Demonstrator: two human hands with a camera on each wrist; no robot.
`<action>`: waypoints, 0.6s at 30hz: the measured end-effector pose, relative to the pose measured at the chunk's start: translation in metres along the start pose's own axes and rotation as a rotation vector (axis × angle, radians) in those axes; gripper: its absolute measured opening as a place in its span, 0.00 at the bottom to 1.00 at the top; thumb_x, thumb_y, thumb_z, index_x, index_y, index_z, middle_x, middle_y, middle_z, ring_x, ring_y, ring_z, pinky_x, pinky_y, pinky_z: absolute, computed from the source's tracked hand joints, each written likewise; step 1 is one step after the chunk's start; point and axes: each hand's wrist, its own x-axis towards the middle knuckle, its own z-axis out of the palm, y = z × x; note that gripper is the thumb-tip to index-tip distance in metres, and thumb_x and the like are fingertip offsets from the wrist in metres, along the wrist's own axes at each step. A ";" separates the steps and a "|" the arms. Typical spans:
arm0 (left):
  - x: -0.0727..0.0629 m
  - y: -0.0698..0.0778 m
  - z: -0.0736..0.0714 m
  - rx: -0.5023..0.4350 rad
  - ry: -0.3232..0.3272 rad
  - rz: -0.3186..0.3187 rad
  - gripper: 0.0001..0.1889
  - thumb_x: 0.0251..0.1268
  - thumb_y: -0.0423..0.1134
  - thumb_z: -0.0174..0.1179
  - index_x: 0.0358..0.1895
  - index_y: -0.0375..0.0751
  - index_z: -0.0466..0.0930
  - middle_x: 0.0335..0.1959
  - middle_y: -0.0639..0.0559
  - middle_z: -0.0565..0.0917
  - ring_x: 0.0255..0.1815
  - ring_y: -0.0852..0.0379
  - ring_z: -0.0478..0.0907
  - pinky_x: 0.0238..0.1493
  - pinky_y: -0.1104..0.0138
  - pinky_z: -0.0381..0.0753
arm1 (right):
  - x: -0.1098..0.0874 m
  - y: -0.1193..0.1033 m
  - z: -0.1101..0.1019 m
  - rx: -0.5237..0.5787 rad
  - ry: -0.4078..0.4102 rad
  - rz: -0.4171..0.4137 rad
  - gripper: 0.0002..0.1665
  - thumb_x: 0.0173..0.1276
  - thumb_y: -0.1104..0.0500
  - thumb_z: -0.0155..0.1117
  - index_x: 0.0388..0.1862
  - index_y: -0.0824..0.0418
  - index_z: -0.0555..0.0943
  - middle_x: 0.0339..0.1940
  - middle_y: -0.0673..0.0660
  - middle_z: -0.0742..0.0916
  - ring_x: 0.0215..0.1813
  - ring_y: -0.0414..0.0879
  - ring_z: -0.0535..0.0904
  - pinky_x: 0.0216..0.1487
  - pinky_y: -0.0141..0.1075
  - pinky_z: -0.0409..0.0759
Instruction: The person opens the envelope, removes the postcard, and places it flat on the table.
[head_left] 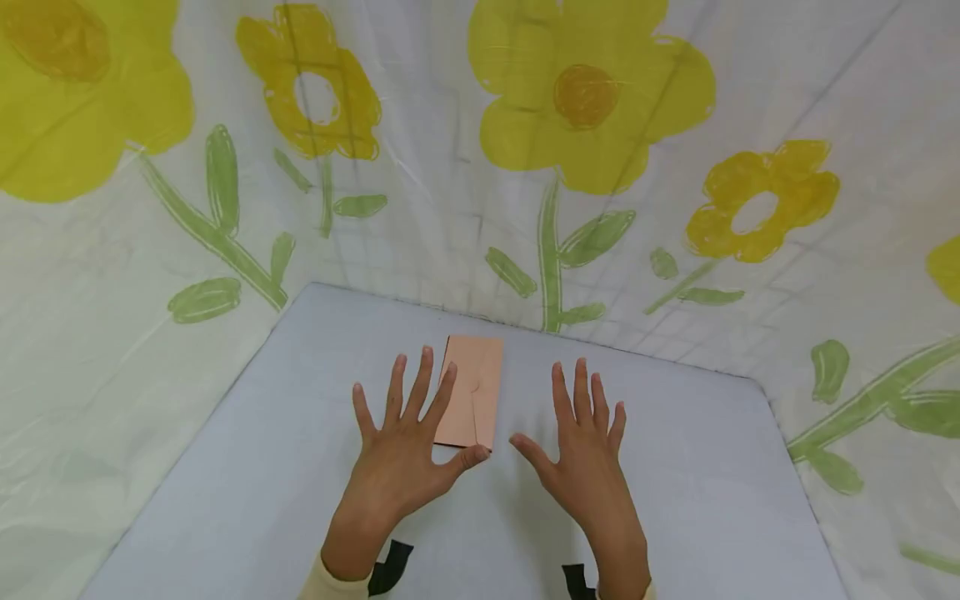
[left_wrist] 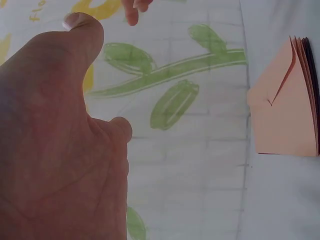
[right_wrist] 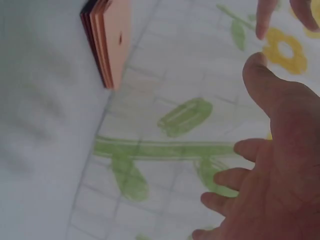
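A peach-coloured envelope lies flap side up on the pale table, towards its far edge. Both wrist views show layered edges beneath the top envelope, a small stack with a dark layer at the bottom; its side appears in the right wrist view. My left hand is held above the table with fingers spread, overlapping the stack's left edge in the head view. To the right of the stack, my right hand is also raised, fingers straight and thumb out. Neither hand holds anything.
The pale table ends at a white curtain printed with yellow flowers and green stems, which rises behind it and along both sides. Black straps show at both wrists beside cream sleeves.
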 end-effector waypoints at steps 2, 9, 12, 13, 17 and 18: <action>0.001 -0.001 0.003 -0.004 -0.005 0.002 0.55 0.65 0.80 0.55 0.88 0.58 0.44 0.90 0.54 0.34 0.88 0.40 0.29 0.74 0.25 0.27 | 0.005 0.000 0.006 0.003 -0.003 -0.010 0.65 0.70 0.27 0.67 0.90 0.47 0.43 0.90 0.58 0.42 0.89 0.62 0.34 0.77 0.74 0.32; 0.005 -0.006 0.013 -0.033 -0.043 0.007 0.53 0.68 0.77 0.55 0.88 0.55 0.47 0.90 0.51 0.38 0.88 0.39 0.29 0.75 0.26 0.30 | 0.021 0.001 0.025 0.002 -0.021 -0.023 0.64 0.70 0.29 0.68 0.90 0.50 0.45 0.90 0.62 0.45 0.88 0.64 0.37 0.77 0.75 0.36; 0.005 -0.007 0.016 -0.031 -0.057 0.001 0.53 0.68 0.77 0.55 0.88 0.55 0.47 0.90 0.51 0.37 0.88 0.40 0.29 0.76 0.26 0.30 | 0.026 0.001 0.033 -0.006 -0.031 -0.022 0.63 0.71 0.29 0.67 0.90 0.52 0.46 0.89 0.64 0.47 0.88 0.65 0.40 0.77 0.75 0.39; 0.005 -0.008 0.016 -0.032 -0.060 0.001 0.53 0.68 0.77 0.55 0.88 0.55 0.47 0.90 0.51 0.37 0.88 0.40 0.29 0.76 0.27 0.30 | 0.028 0.001 0.036 -0.011 -0.032 -0.022 0.63 0.71 0.29 0.66 0.90 0.53 0.47 0.89 0.64 0.48 0.88 0.66 0.41 0.78 0.75 0.40; 0.003 -0.010 0.018 -0.045 -0.063 0.003 0.53 0.69 0.75 0.56 0.88 0.54 0.48 0.90 0.50 0.38 0.88 0.39 0.29 0.77 0.28 0.30 | 0.037 0.000 0.049 -0.047 -0.008 -0.026 0.60 0.72 0.30 0.66 0.88 0.58 0.53 0.86 0.69 0.60 0.85 0.69 0.54 0.77 0.73 0.50; 0.003 -0.011 0.018 -0.049 -0.064 0.004 0.52 0.69 0.75 0.57 0.88 0.54 0.48 0.90 0.49 0.38 0.88 0.39 0.29 0.77 0.28 0.30 | 0.040 0.000 0.053 -0.057 0.003 -0.024 0.58 0.73 0.31 0.66 0.87 0.60 0.56 0.83 0.70 0.66 0.82 0.70 0.60 0.76 0.72 0.56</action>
